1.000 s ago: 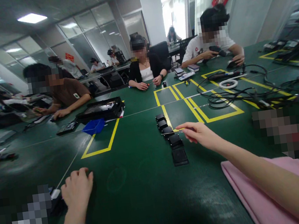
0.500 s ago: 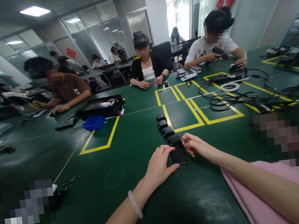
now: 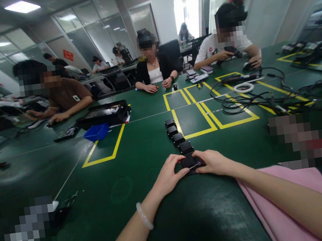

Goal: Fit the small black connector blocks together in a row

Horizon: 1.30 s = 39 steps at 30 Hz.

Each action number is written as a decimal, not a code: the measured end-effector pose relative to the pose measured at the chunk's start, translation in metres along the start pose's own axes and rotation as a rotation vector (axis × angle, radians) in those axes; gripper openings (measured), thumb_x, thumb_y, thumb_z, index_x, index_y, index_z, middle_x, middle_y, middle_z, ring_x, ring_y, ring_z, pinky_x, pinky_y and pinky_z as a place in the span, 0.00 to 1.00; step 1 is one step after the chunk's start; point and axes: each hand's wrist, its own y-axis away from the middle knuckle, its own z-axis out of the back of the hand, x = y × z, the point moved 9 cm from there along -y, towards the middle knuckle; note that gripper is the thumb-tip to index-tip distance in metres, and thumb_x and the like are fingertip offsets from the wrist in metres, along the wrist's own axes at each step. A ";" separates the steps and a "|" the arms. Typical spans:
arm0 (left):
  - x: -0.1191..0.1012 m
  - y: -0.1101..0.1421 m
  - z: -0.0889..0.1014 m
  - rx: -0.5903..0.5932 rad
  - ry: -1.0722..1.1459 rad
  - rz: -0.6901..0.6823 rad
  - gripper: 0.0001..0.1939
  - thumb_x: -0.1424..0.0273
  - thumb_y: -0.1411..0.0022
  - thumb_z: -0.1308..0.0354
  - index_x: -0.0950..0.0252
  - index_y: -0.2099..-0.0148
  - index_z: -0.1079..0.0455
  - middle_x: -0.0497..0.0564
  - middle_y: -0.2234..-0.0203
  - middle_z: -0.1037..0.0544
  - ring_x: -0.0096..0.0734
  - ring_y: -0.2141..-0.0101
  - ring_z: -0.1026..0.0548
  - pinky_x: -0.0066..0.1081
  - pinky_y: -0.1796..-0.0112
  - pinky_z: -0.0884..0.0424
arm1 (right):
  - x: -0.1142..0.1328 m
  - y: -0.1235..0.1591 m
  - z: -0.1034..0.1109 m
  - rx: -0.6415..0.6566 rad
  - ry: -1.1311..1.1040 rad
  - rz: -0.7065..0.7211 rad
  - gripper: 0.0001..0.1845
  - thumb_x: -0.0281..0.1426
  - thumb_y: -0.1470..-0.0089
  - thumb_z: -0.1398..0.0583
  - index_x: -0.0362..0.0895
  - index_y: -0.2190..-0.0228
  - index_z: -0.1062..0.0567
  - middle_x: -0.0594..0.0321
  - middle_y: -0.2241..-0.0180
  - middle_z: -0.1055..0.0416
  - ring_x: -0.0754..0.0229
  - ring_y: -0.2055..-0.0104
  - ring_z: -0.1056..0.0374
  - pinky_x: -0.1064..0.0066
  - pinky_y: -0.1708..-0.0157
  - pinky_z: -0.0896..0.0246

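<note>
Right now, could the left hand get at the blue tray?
Probably, with a stretch: just tabletop and flat yellow tape lie between the left hand and blue tray, though that hand is at a black block.

Holds a black box (image 3: pixel 188 160) between left hand (image 3: pixel 169 174) and right hand (image 3: pixel 215 163). Grips a thin tool (image 3: pixel 193 166) in the right.

black block (image 3: pixel 187 161) half-hidden from me by left hand (image 3: pixel 168 175) and right hand (image 3: pixel 214 162), thin tool (image 3: pixel 193 166) partly covered, pink cloth (image 3: pixel 308 178) cut off below

There are five black pieces (image 3: pixel 178 138), one blue tray (image 3: pixel 96 133).
</note>
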 end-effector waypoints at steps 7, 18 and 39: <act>0.047 0.011 0.017 0.023 0.553 0.381 0.21 0.54 0.39 0.47 0.68 0.59 0.30 0.53 0.68 0.25 0.30 0.68 0.28 0.28 0.67 0.35 | 0.001 0.000 -0.001 0.018 -0.007 0.039 0.23 0.40 0.54 0.37 0.48 0.56 0.32 0.65 0.70 0.28 0.60 0.70 0.33 0.73 0.74 0.51; 0.065 0.016 0.000 0.103 0.615 0.546 0.27 0.47 0.41 0.48 0.70 0.65 0.34 0.51 0.77 0.26 0.24 0.80 0.31 0.22 0.80 0.39 | 0.010 0.003 0.000 0.028 -0.061 0.131 0.25 0.38 0.53 0.36 0.50 0.53 0.33 0.68 0.73 0.32 0.62 0.72 0.37 0.74 0.74 0.54; 0.042 0.018 0.087 -0.263 -0.535 0.296 0.15 0.58 0.34 0.54 0.61 0.54 0.35 0.48 0.68 0.30 0.32 0.69 0.30 0.29 0.71 0.37 | 0.001 -0.001 0.018 -0.053 -0.570 0.137 0.15 0.41 0.47 0.42 0.41 0.67 0.27 0.70 0.78 0.40 0.66 0.75 0.45 0.74 0.74 0.52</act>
